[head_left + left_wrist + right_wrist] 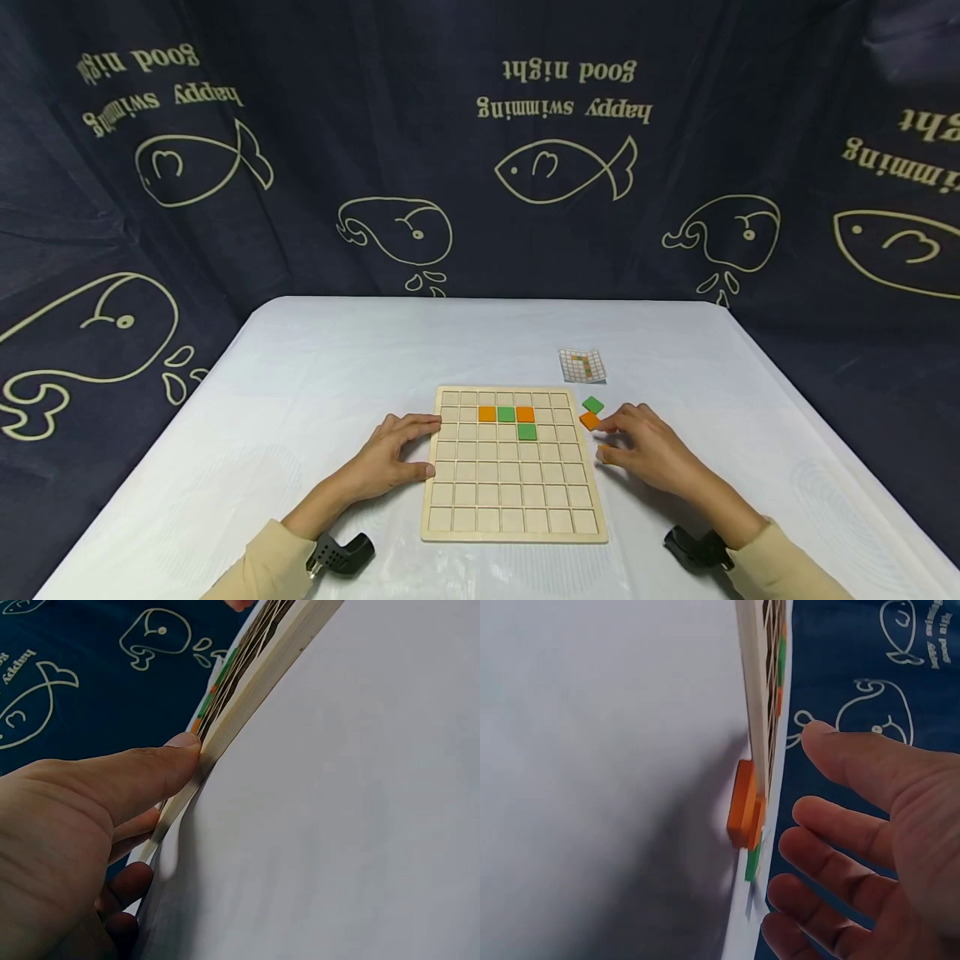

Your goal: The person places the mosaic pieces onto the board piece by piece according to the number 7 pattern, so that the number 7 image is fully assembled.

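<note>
Left hand, fingers extended, rests against the wooden grid board, presumably steadying it; right hand, fingers parted, empty, is beside a loose orange tile.

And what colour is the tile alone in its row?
That tile is green, seen best in the head view.

Upside-down "good night" and "happy swimming", several times over, on the dark blue cloth
</note>
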A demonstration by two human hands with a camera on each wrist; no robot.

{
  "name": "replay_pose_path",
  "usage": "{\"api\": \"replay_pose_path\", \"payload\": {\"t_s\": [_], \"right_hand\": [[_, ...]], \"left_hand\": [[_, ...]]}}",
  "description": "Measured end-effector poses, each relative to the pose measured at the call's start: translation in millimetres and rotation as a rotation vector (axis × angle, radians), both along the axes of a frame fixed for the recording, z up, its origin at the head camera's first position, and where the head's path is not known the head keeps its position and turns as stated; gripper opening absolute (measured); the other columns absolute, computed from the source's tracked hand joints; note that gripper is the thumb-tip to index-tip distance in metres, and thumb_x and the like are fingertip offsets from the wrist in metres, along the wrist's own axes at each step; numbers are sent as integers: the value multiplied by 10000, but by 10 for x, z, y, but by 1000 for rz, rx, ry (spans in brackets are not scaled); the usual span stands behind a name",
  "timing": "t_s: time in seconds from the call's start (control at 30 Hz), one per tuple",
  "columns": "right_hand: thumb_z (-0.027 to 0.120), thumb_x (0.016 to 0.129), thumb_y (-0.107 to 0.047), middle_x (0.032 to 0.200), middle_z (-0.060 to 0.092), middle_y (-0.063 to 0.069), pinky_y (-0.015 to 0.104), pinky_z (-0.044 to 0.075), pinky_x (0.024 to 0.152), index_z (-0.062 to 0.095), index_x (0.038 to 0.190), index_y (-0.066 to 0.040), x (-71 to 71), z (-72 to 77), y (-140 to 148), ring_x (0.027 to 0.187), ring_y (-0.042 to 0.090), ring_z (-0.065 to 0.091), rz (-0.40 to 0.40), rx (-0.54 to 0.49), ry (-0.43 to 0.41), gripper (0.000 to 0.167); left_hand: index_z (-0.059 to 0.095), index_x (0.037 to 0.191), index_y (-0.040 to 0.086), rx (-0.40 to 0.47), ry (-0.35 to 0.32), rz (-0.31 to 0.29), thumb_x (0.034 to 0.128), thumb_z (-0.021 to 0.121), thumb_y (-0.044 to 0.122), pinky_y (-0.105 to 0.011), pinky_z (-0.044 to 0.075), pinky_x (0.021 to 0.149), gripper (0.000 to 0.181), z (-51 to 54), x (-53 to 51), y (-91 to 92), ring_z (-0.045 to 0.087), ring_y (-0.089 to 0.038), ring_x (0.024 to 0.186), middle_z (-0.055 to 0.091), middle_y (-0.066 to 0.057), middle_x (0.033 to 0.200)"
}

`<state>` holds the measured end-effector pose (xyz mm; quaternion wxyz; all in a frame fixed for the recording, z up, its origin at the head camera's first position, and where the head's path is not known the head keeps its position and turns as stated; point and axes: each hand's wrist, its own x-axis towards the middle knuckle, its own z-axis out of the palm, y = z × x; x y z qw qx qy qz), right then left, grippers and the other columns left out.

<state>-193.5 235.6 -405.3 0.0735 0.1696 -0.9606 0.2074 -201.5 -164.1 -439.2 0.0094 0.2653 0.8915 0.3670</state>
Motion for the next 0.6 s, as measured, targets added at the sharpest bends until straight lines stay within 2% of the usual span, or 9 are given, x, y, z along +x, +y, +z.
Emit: {"api": "replay_pose_path", "payload": {"t_s": [0.17, 0.33, 0.6], "right_hand": [[783, 741, -224, 928, 610, -54, 335, 426, 772, 712, 1004, -135, 18, -19, 66, 896, 116, 482, -4, 8, -20, 287], [780, 741, -212, 936, 611, -66, 356, 436, 798, 712, 998, -141, 40, -51, 116, 909, 113, 494, 1, 23, -2, 275], [786, 744, -240, 948, 610, -77, 339, 428, 797, 708, 1003, -165, 54, -77, 173, 915, 104, 483, -3, 17, -25, 281]], "left_hand": [[532, 1341, 134, 14, -15, 0, 779, 752, 334, -373, 283, 952, 636, 15, 9, 7, 360, -107, 1062, 468, 25, 1430], [527, 1345, 142, 12, -35, 1, 776, 758, 305, -409, 265, 982, 636, 24, 15, 6, 353, -112, 1085, 458, 47, 1436], [528, 1345, 146, 22, -45, -1, 773, 759, 306, -448, 259, 1003, 637, 24, 13, 7, 356, -129, 1120, 451, 57, 1438]]}}
